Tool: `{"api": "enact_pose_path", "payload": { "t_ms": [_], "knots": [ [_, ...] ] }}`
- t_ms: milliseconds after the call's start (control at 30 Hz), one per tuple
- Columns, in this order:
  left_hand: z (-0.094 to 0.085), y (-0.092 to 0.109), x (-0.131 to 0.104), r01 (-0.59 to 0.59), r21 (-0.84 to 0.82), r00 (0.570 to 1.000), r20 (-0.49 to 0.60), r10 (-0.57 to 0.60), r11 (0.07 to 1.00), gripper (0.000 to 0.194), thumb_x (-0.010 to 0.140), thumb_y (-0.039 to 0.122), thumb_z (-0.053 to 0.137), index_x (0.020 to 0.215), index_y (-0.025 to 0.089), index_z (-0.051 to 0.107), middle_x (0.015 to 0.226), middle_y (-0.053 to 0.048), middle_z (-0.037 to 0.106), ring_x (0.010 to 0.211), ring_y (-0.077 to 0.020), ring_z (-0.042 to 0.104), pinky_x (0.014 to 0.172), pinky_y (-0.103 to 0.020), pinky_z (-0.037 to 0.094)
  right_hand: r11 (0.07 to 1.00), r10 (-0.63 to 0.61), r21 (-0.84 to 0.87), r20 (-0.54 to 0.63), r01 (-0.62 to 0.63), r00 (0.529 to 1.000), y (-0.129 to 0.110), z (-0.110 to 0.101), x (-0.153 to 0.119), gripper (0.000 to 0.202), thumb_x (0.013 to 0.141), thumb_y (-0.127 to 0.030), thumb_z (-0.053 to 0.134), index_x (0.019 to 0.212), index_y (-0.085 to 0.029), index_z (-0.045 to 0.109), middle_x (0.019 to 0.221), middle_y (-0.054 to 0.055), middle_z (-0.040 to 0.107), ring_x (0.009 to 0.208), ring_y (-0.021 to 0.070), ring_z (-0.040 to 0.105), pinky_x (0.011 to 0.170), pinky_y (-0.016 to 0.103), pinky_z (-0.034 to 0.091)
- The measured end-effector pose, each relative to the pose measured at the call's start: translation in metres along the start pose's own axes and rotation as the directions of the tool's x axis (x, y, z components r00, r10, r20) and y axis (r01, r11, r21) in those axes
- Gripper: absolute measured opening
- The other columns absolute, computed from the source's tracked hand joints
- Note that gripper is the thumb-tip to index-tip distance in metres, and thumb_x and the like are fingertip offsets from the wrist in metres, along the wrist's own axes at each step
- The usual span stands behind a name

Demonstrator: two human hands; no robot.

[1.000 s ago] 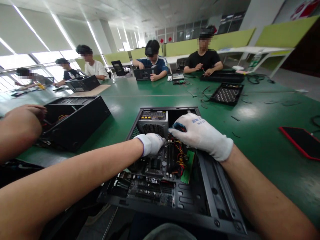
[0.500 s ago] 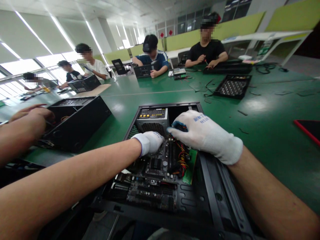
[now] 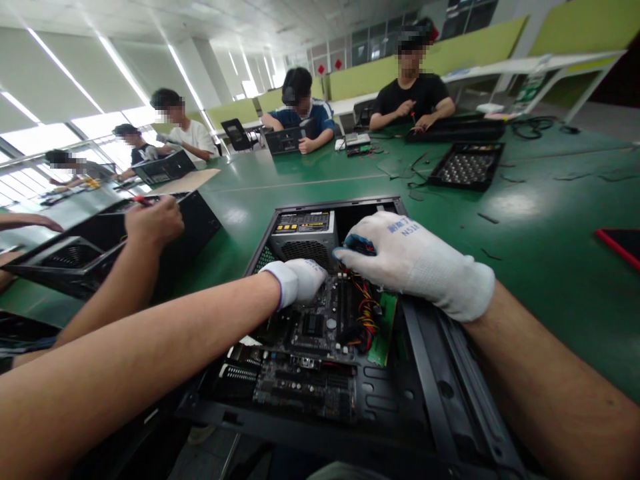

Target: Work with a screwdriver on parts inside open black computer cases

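Note:
An open black computer case (image 3: 435, 373) lies in front of me, with a power supply (image 3: 305, 230) at its far left corner and a motherboard (image 3: 315, 327) inside. My left hand (image 3: 305, 280), in a white glove, reaches down onto the board beside the power supply; its fingertips are hidden. My right hand (image 3: 385, 257), gloved in white with blue fingertips, is curled over dark cables at the upper right of the board. Red, yellow and black wires (image 3: 369, 313) hang below it, next to a green circuit strip (image 3: 384, 330).
At left, a co-worker's hand (image 3: 155, 220) holds a red-handled tool over another black case (image 3: 195, 227). Further back on the green table (image 3: 240, 193) lie a black tray (image 3: 467, 167) and loose cables. Several people sit across it.
The co-worker's hand at left has lifted and moved right, now showing a red-handled tool. My own hands have stayed nearly in place; the view has shifted slightly.

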State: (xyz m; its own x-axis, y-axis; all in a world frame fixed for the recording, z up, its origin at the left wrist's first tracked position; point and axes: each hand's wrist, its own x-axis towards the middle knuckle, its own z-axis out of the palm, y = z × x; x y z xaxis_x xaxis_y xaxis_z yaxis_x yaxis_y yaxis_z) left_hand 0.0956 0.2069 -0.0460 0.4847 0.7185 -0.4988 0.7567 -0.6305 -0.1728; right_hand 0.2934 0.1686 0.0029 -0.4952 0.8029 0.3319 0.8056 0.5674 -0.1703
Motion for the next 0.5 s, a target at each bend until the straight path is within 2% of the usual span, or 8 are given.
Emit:
{"api": "enact_pose_path", "payload": {
  "t_ms": [167,367,500],
  "knots": [
    [0.0015,-0.0006,0.0,0.005,-0.007,1.0,-0.027,-0.005,1.0,0.031,0.082,0.019,0.074,0.112,0.013,0.075,0.119,-0.017,0.075,0.113,-0.0305,0.071,0.104,-0.036,0.053,1.0,-0.006,-0.01,-0.009,0.006,1.0,0.0003,0.0006,0.0003,0.046,0.098,-0.057,0.053,0.106,-0.017,0.075,0.103,0.012,0.076,0.097,0.0267,0.067,0.084,0.034,0.047],
    [-0.0006,-0.001,-0.0001,-0.002,-0.01,1.0,0.011,0.002,1.0,0.038,0.082,0.023,0.077,0.118,0.013,0.073,0.122,-0.016,0.075,0.117,-0.0297,0.07,0.105,-0.035,0.051,1.0,-0.009,-0.012,-0.006,0.009,1.0,0.0006,0.0005,0.0002,0.047,0.098,-0.057,0.053,0.107,-0.016,0.075,0.104,0.012,0.076,0.098,0.0274,0.068,0.085,0.034,0.047],
    [0.0006,-0.0009,0.0011,0.008,-0.039,1.0,-0.024,-0.009,0.999,0.036,0.08,0.023,0.078,0.115,0.014,0.074,0.122,-0.016,0.075,0.116,-0.0293,0.07,0.106,-0.036,0.051,1.0,-0.006,-0.021,-0.003,0.006,1.0,0.0003,0.0001,-0.0003,0.048,0.098,-0.057,0.052,0.108,-0.016,0.075,0.104,0.012,0.076,0.098,0.0274,0.067,0.085,0.034,0.048]
  ]
}}
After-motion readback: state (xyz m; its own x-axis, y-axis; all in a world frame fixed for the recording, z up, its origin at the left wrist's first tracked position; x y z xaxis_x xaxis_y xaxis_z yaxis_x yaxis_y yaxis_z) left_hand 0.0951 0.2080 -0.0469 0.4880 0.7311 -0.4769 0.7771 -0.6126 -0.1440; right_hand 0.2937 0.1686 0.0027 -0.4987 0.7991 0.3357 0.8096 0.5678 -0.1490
